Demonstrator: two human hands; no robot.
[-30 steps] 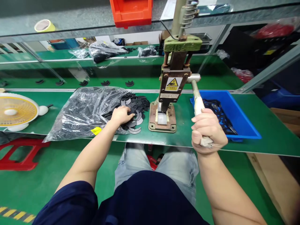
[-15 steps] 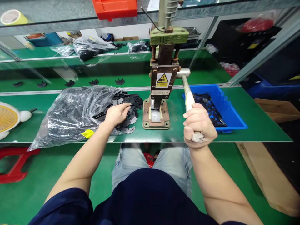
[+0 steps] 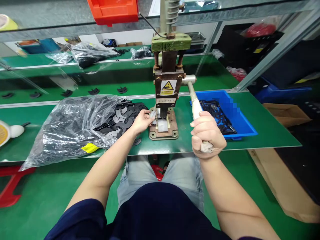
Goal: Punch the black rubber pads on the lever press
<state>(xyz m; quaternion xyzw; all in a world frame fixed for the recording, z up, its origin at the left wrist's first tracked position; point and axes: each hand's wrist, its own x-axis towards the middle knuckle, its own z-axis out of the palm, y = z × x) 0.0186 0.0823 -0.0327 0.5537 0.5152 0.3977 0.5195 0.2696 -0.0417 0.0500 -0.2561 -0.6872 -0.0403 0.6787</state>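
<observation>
A grey curved piece [image 3: 153, 115] is pinched in the fingers of my left hand [image 3: 142, 121], beside the left edge of the hand press [image 3: 168, 88]. On the press base lies a pale block [image 3: 163, 125] under the ram. My right hand [image 3: 208, 134] is wrapped around the press lever [image 3: 196, 106], whose lower end has a light wrapping. Left of the press, a pile of dark curved pieces [image 3: 122, 116] spills from a clear plastic bag [image 3: 67, 123].
A blue bin [image 3: 246, 125] holding black parts stands right of the press. Several curved pieces, one of them a dark piece [image 3: 122, 90], lie in a row behind the bag. An orange-red bin [image 3: 113, 11] hangs at the shelf above. A fan-like object [image 3: 16, 131] sits far left.
My left hand has moved right, from the pile to the press, carrying a curved piece. My right hand stays on the lever. The whole view has shifted slightly.
</observation>
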